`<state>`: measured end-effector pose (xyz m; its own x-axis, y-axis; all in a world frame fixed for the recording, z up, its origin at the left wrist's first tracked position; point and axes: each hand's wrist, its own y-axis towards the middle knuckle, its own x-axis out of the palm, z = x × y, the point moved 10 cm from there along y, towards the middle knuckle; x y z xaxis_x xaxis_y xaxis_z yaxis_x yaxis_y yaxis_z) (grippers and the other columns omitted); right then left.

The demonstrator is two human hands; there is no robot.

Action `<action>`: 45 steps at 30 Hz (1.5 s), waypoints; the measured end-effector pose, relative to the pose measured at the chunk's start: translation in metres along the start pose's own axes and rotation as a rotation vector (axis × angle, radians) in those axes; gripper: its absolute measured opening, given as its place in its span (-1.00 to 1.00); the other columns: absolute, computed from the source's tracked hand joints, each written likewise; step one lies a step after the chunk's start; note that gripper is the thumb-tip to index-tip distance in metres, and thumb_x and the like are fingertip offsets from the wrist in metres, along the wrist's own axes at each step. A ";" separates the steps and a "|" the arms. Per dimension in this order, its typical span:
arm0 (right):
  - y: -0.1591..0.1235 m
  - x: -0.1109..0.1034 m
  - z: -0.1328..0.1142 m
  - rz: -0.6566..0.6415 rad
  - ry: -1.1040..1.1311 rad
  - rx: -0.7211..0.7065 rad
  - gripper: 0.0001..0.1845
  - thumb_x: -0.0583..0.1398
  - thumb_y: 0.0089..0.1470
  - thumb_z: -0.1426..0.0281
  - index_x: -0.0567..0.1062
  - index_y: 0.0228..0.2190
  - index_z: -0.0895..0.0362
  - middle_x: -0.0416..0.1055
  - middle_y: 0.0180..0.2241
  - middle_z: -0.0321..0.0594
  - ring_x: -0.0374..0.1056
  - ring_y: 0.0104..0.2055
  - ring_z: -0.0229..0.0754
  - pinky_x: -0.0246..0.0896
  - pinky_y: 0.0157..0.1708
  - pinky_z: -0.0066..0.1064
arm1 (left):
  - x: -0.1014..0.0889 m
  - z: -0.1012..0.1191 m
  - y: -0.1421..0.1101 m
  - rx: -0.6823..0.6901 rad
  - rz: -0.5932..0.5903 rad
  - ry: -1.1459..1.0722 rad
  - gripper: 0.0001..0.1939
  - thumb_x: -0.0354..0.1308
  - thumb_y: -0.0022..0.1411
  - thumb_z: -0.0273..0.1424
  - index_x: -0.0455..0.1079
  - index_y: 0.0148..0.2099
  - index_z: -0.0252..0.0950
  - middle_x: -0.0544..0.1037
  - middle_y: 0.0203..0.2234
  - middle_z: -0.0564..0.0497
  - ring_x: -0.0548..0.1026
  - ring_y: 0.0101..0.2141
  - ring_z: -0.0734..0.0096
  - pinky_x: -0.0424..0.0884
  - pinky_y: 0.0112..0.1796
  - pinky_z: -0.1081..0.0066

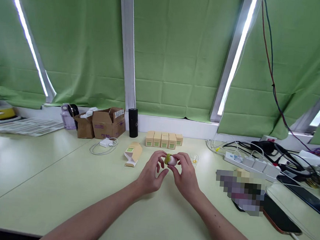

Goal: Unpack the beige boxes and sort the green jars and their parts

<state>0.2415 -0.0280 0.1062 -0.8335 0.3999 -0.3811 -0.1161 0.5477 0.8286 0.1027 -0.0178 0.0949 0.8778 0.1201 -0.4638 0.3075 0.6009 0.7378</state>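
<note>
Pinches a rounded green-and-white piece point(170, 160) by its pale end with the narrowed fingers of the right hand point(186, 176), above the table point(165, 224) on the near side of the row of small boxes point(161, 139). Meets the green end with the fingertips of the left hand point(149, 173), loosely curled, with thumb well apart. Best to keep the pinch light and steady; bring up the left thumb before easing the right grip. Farther out, shows an opened carton point(134, 154) left of the row and nearer, and a small clear item point(194, 159) to its right, likewise nearer, too faint to name.
</note>
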 end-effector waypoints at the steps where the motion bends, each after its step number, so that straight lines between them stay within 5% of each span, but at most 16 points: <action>1: 0.000 -0.002 -0.002 0.001 -0.056 -0.040 -0.79 0.14 0.31 0.42 0.39 -0.03 0.06 0.41 -0.09 -0.07 0.42 -0.09 -0.04 0.48 -0.19 -0.18 | 0.000 0.000 0.000 -0.018 -0.010 -0.027 -0.56 0.14 0.34 -0.44 0.18 0.22 -0.18 0.38 0.11 -0.22 0.51 -0.23 0.35 0.55 -0.31 0.32; 9: -0.001 0.001 -0.025 -0.031 -0.297 -0.276 -0.74 0.08 0.32 0.53 0.38 0.01 0.09 0.45 -0.09 -0.01 0.40 -0.08 0.02 0.43 -0.16 -0.12 | 0.006 -0.008 0.002 -0.107 0.009 -0.114 -0.65 0.02 0.46 -0.34 0.31 0.24 -0.19 0.47 0.06 -0.18 0.57 -0.09 0.27 0.68 -0.20 0.27; 19: -0.003 0.010 -0.038 -0.083 -0.378 -0.369 -0.64 0.06 0.33 0.55 0.36 0.11 0.13 0.46 -0.08 0.01 0.38 -0.14 0.01 0.39 -0.21 -0.15 | 0.005 -0.015 0.004 -0.160 0.022 -0.076 -0.66 0.04 0.40 -0.45 0.38 0.18 -0.23 0.54 0.02 -0.15 0.59 -0.10 0.30 0.67 -0.19 0.30; 29: -0.005 0.023 -0.032 -0.151 -0.424 -0.341 -0.57 -0.04 0.24 0.67 0.32 0.08 0.20 0.42 -0.08 0.05 0.36 -0.13 0.01 0.39 -0.24 -0.18 | 0.005 -0.014 0.008 -0.172 0.023 0.092 -0.64 0.00 0.35 -0.50 0.42 0.13 -0.23 0.61 -0.05 -0.10 0.61 -0.14 0.30 0.63 -0.18 0.32; 40: -0.005 0.029 -0.016 -0.172 -0.403 -0.264 -0.65 -0.04 0.33 0.56 0.29 0.10 0.16 0.40 -0.11 0.03 0.42 -0.14 0.01 0.39 -0.34 -0.24 | 0.006 -0.022 0.012 -0.277 -0.006 -0.045 -0.71 0.02 0.38 -0.40 0.51 0.04 -0.23 0.65 -0.18 -0.06 0.63 -0.35 0.35 0.62 -0.27 0.34; 45: -0.007 0.022 -0.006 -0.166 -0.271 -0.207 -0.68 -0.03 0.37 0.50 0.28 0.11 0.12 0.39 -0.08 0.02 0.43 -0.11 0.01 0.41 -0.35 -0.26 | 0.006 -0.023 0.009 -0.239 -0.077 -0.043 -0.65 0.12 0.37 -0.31 0.46 0.16 -0.22 0.59 -0.03 -0.14 0.60 -0.24 0.29 0.62 -0.27 0.29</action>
<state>0.2210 -0.0272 0.0946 -0.6241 0.5131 -0.5893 -0.3678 0.4725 0.8009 0.1023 0.0064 0.0879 0.8713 0.0359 -0.4894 0.2835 0.7772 0.5618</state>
